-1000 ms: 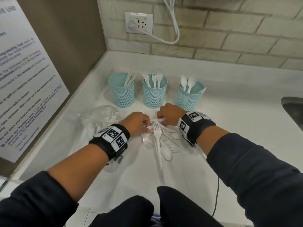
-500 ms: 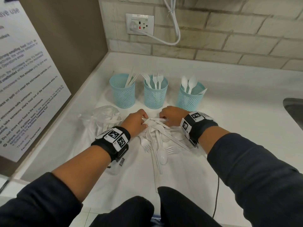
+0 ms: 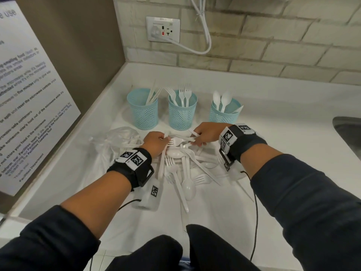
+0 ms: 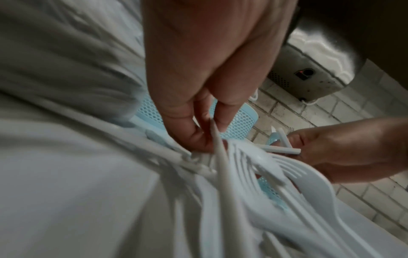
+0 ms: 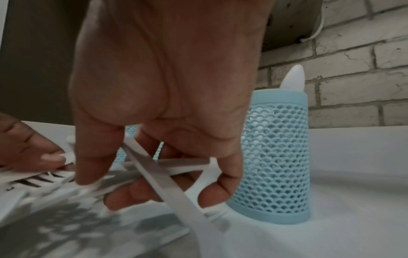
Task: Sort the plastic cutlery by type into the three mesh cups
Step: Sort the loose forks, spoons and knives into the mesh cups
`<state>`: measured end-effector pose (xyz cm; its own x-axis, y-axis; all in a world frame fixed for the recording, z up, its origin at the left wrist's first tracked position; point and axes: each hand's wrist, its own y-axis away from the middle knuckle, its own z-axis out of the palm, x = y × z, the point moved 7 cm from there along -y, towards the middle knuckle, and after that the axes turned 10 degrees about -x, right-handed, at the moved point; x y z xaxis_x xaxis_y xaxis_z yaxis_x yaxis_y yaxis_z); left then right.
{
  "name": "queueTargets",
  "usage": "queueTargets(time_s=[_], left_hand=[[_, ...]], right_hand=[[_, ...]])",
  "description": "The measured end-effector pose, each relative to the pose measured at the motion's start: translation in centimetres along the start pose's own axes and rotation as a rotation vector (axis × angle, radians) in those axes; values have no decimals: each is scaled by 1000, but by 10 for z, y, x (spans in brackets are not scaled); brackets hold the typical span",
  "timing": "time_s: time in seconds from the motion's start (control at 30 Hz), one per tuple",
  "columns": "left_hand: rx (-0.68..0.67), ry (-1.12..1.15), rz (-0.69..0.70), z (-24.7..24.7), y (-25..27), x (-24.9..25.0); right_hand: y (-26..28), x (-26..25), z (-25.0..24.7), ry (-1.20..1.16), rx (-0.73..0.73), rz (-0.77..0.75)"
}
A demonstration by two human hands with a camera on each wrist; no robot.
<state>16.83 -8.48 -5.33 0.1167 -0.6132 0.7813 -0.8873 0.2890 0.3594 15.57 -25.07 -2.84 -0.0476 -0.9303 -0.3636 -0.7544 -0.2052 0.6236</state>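
Observation:
Three blue mesh cups stand in a row: the left cup holds knives, the middle cup forks, the right cup spoons. In front of them lies a pile of white plastic cutlery. My left hand pinches one long white piece at the pile's far end; its type is unclear. My right hand curls round a few white handles that cross between its fingers. The right cup stands just beyond that hand.
A crumpled clear plastic bag lies left of the pile. A side panel with a notice closes the left, a brick wall with a socket the back. A sink edge shows at right. Thin cables trail toward me.
Both hands stay at the pile's far end. The right hand has gathered handles that now fan out from its fingers. Pieces in the pile have shifted and spread.

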Motion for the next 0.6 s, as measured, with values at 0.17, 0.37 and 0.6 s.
queueTargets(time_s=[0.17,0.37,0.6], left_hand=[[-37,104,9,6,-1,-3],[-37,309,-4,4,2,-2],[37,385,62,-4,2,12]], right_hand=[[-3,-1,11,-2,-4,35],[-5,-2,11,-11,62,59],[12,3,-7,-77,-7,71]])
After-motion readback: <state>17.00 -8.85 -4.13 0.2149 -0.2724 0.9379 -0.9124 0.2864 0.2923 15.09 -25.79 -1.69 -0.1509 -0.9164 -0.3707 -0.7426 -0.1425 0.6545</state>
